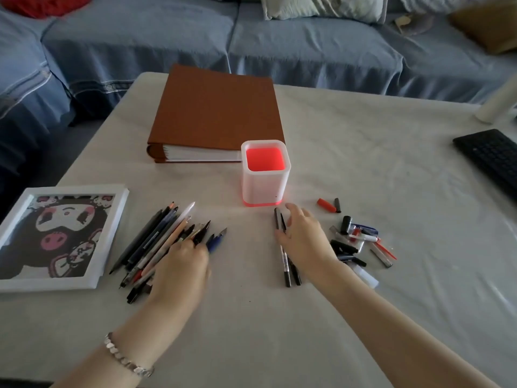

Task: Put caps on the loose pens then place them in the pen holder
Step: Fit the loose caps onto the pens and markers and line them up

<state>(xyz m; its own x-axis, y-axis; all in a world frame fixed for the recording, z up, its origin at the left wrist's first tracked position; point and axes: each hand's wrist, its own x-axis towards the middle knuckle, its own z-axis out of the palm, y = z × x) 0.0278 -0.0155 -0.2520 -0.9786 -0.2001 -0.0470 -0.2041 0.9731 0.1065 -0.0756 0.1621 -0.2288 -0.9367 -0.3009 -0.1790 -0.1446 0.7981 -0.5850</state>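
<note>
The white pen holder (265,186) with a red inside stands empty at the table's middle. A pile of uncapped pens and pencils (156,242) lies fanned out at the left. My left hand (181,264) rests on the pile's right side, fingers curled on a blue pen (214,241) whose tip sticks out past them. Two capped black pens (286,268) lie flat below the holder. My right hand (305,239) lies palm-down over them, thumb on their left and fingers on their right; a grip is unclear. Loose caps (355,242) are heaped at the right.
A brown binder (218,107) lies behind the holder. A white-framed picture (56,236) sits at the left edge. A red cap and a black cap (328,205) lie right of the holder. A black keyboard (492,155) is at the far right, and a blue sofa (307,43) stands beyond the table.
</note>
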